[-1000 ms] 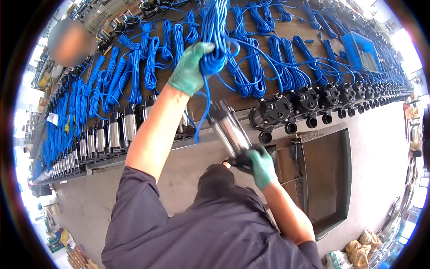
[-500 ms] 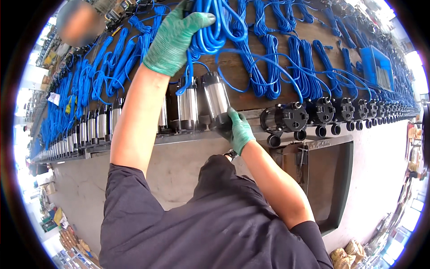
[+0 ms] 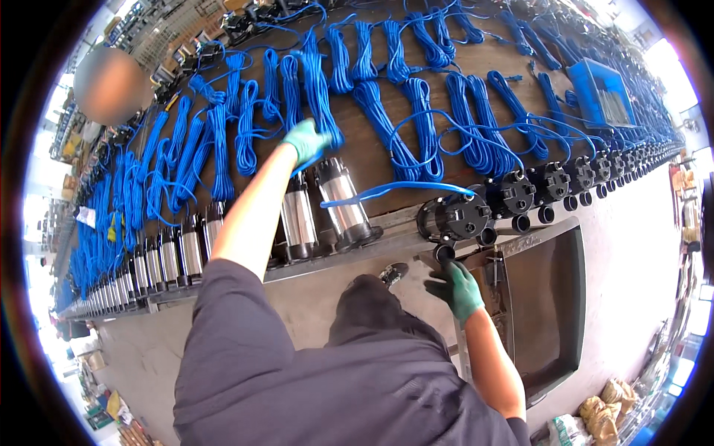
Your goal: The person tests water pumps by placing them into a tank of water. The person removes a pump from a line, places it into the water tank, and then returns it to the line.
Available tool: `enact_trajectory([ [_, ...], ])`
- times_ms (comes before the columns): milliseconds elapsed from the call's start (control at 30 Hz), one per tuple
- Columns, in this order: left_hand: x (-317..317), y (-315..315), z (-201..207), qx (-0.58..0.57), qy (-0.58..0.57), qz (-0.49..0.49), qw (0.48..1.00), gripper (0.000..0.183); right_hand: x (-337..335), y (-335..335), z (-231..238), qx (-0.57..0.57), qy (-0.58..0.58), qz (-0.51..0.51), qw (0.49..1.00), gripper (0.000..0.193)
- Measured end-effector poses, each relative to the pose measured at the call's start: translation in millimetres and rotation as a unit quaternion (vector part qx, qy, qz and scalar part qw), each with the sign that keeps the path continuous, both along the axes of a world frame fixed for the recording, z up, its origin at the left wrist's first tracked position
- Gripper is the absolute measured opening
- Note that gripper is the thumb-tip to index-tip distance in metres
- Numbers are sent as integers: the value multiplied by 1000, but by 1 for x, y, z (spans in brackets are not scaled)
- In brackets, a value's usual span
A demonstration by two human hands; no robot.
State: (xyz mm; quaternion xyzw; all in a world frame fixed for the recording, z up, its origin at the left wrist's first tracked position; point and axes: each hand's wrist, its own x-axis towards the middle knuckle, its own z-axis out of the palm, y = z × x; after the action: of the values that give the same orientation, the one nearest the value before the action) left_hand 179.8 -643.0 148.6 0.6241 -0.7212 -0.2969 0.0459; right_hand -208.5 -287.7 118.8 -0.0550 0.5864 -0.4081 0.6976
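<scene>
My left hand point(image 3: 306, 141), in a green glove, is closed on the lower end of a long coil of blue cable point(image 3: 316, 85) that lies on the bench. Just below it stand two silver cylinders with black ends, which look like pumps point(image 3: 343, 197). My right hand point(image 3: 459, 290), also gloved, is in front of the bench edge with its fingers apart. It holds nothing and is nearest to the black pipe stub point(image 3: 445, 253) of a pump lying with its round black end point(image 3: 465, 214) toward me. A blue cable point(image 3: 401, 186) runs from that end across a silver cylinder.
More cable coils point(image 3: 424, 126) cover the dark bench top point(image 3: 357, 156). Silver cylinders point(image 3: 167, 253) line its edge to the left, black pump ends point(image 3: 554, 178) to the right. A blue bin point(image 3: 599, 93) sits at the right. Below stands a dark tray point(image 3: 547, 297). Another person is at far left.
My left hand has lowered the cable coil onto the bench. My right hand has let go of the silver cylinder, now standing at the edge, and moved right and toward me.
</scene>
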Motion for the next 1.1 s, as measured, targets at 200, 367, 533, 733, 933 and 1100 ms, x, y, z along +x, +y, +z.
enact_trajectory([
  [200, -44, 87, 78, -301, 253, 95, 915, 28, -59, 95, -21, 22, 11, -175, 984, 43],
  [367, -82, 176, 172, 48, 673, -238, 698, 53, -68, 140, -28, 18, 5, -254, 967, 45],
  [533, -167, 195, 101, -257, 236, -182, 919, 37, -60, 152, -27, 5, -6, -257, 966, 47],
  [733, -268, 175, 64, -6, 623, -177, 762, 56, -52, 168, -14, -9, 15, -213, 977, 46],
  [933, -270, 254, 91, -80, 557, -137, 815, 40, -51, 196, -12, -26, 16, -214, 976, 44],
  [1100, -291, 333, 109, -161, 604, -224, 747, 21, -38, 180, 10, -31, 67, -137, 988, 43],
])
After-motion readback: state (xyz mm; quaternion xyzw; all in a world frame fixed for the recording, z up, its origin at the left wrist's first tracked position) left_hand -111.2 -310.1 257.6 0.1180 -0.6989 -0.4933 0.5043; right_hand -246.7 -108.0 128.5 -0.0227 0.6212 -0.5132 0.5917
